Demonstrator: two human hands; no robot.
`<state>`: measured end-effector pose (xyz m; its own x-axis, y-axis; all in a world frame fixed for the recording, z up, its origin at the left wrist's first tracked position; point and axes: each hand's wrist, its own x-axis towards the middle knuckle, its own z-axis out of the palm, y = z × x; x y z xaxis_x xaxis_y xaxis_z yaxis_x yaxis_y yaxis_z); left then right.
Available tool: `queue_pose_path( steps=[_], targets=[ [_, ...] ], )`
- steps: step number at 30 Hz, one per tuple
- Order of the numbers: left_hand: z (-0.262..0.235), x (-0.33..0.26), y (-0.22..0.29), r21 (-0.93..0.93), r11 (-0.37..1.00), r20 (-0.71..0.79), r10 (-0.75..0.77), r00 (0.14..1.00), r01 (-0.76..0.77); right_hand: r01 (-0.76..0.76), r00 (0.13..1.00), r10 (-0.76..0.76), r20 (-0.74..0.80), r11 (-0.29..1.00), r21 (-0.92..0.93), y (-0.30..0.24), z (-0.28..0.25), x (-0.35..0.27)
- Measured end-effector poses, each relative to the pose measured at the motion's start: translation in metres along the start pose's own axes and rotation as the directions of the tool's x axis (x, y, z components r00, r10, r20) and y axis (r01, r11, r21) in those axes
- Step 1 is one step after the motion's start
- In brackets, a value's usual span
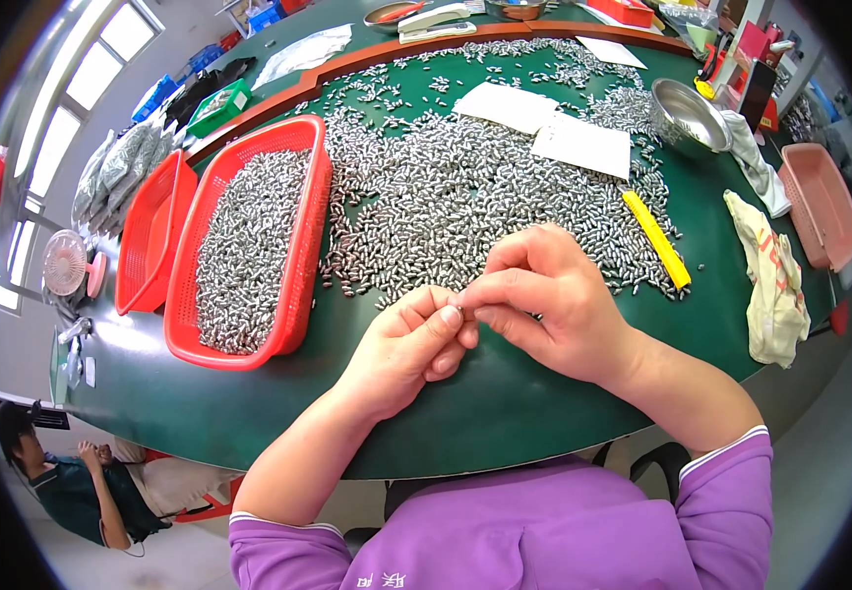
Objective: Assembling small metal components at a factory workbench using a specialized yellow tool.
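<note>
Both my hands meet over the green table, in front of a wide spread of small silvery metal pieces (436,197), each oblong and shiny. My left hand (414,339) is closed, thumb pressed against curled fingers. From the right, my right hand (549,305) pinches with thumb and forefinger at the tip of the left thumb. Whatever sits between the fingertips is too small and hidden to name. Left of my hands stands a red plastic basket (313,216) holding a heap of the same metal pieces.
An empty red basket (155,231) stands farther left. White papers (583,143) and a yellow strip (657,239) lie on the pieces. At right are a metal bowl (692,113), a pale cloth (772,285) and a pink basket (820,206). Another person (101,482) sits at lower left.
</note>
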<state>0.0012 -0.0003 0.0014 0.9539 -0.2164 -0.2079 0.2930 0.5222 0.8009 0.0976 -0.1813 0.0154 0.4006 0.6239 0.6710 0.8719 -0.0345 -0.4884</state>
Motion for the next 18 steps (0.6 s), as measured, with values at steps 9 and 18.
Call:
queue_pose_path(
  steps=[9, 18],
  targets=[
    [0.001, 0.0, -0.001, 0.05, 0.999, -0.036, 0.016, 0.999, -0.015, 0.038, 0.997, -0.023, 0.071, 0.976, -0.213, 0.002, -0.004, -0.001],
    [0.0, 0.001, 0.001, 0.035, 0.998, -0.111, 0.049, 0.993, -0.045, -0.062, 0.983, 0.111, 0.145, 0.95, -0.308, 0.011, 0.001, -0.008]
  ],
)
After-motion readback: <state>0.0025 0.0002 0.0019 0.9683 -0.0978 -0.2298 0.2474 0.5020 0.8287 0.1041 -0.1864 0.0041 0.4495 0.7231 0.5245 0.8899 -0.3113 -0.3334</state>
